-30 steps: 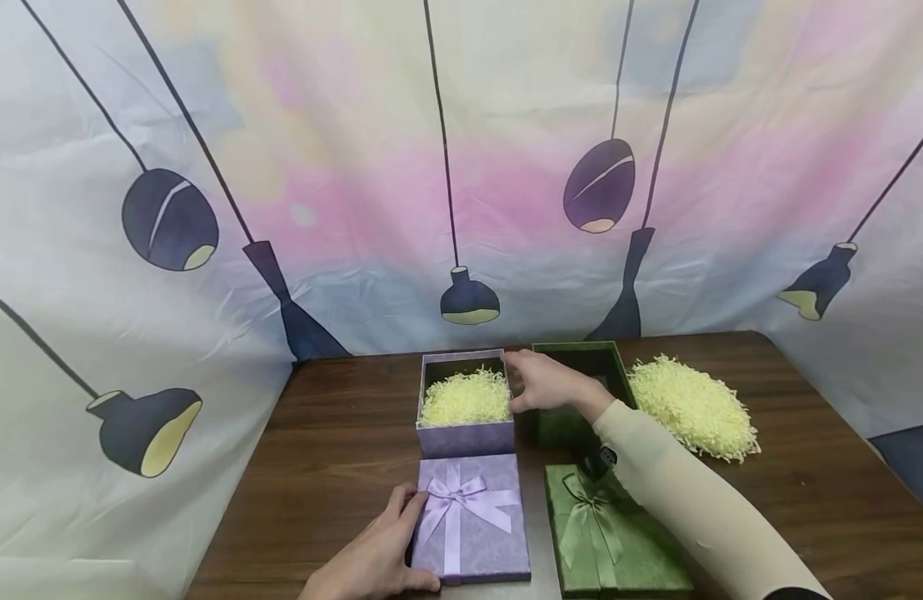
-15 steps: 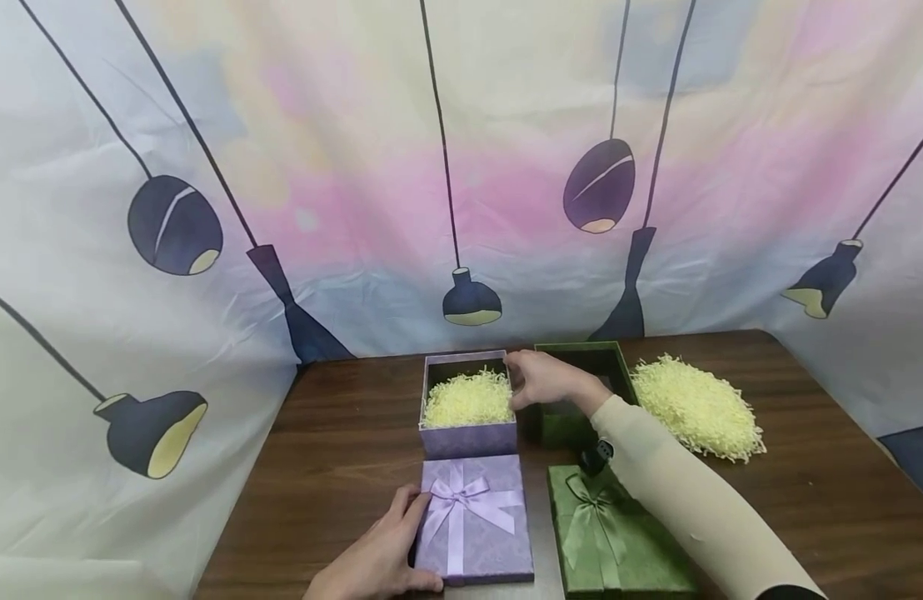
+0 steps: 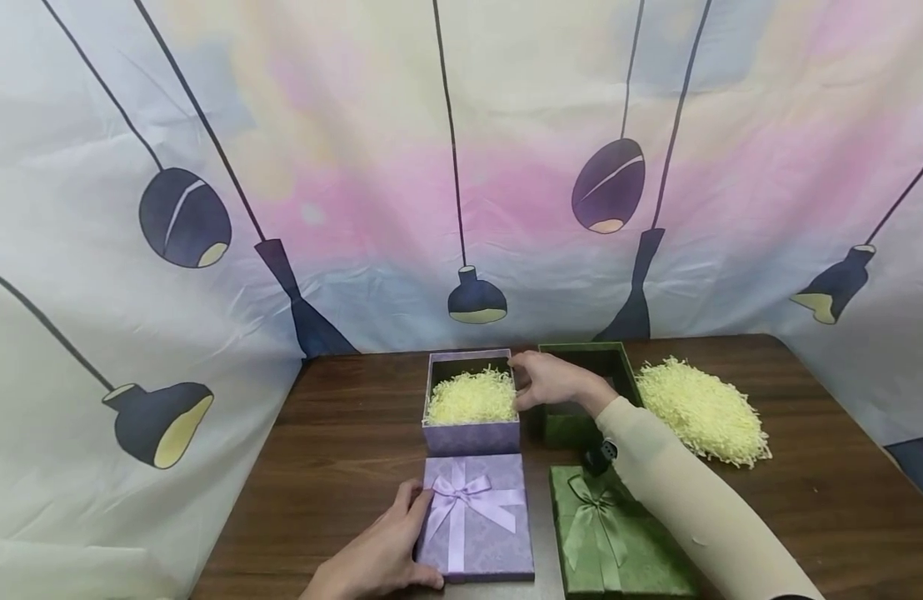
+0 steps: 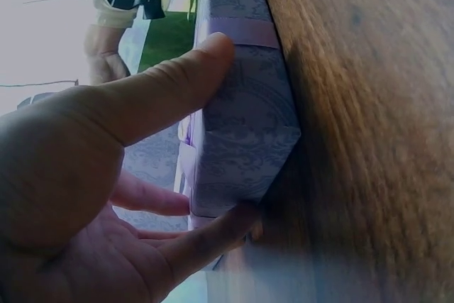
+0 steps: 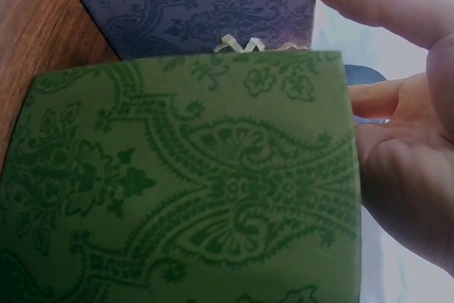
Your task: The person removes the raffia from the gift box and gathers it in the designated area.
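Note:
My left hand [image 3: 382, 542] holds the purple gift box lid [image 3: 491, 542] by its near left corner. In the left wrist view, the thumb lies on the lid's near side and the fingers bend round the adjoining side. Tied over the lid is a lilac ribbon bow [image 3: 461, 493]. Behind it stands the purple box [image 3: 472, 438], with pale yellow shredded paper [image 3: 472, 397] inside. My right hand [image 3: 553, 379] grips that box at its right wall; in the right wrist view the thumb [image 5: 376, 1] touches its edge, while the green box partly hides the other fingers.
Just right of the purple box sits an open green box [image 3: 570, 429], under my right forearm. Its green lid [image 3: 634, 542] with a bow lies in front. A pile of yellow shredded paper [image 3: 701, 412] rests on the wooden table [image 3: 334, 433]. Behind hangs a printed curtain [image 3: 371, 208].
Both hands keep their places on the purple lid and the purple box. Only the head view has shifted slightly.

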